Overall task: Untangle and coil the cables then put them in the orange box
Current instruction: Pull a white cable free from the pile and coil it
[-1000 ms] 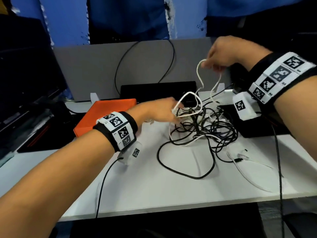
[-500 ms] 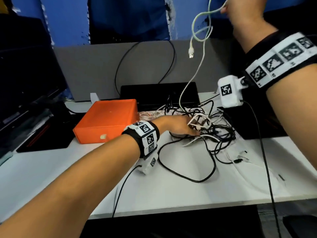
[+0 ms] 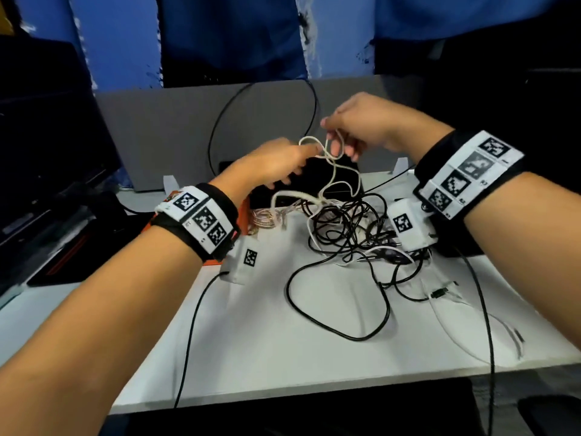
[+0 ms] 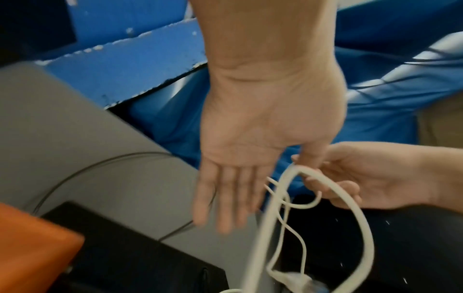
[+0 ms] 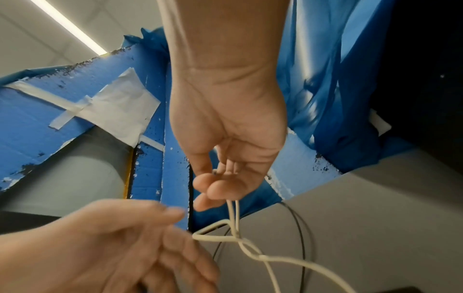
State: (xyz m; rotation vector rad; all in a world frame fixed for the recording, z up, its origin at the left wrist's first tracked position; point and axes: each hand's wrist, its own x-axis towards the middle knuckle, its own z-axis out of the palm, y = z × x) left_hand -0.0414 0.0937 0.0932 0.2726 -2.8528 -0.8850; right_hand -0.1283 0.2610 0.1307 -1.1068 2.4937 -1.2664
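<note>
The right hand [image 3: 355, 127] pinches a white cable [image 3: 330, 171]; the left hand [image 4: 250, 158] is spread, fingers straight. Pulling could tighten the tangle [image 3: 345, 234] at the desk's back edge.

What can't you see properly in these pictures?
- Orange box: in the head view the left forearm and wristband cover nearly all of it.
- White cable: its lower end disappears into the tangle of black cables.
- Left hand: blurred fingertips in the left wrist view, so its touch on the cable is unclear.
- Right hand: curled fingers hide the cable's held part.
</note>
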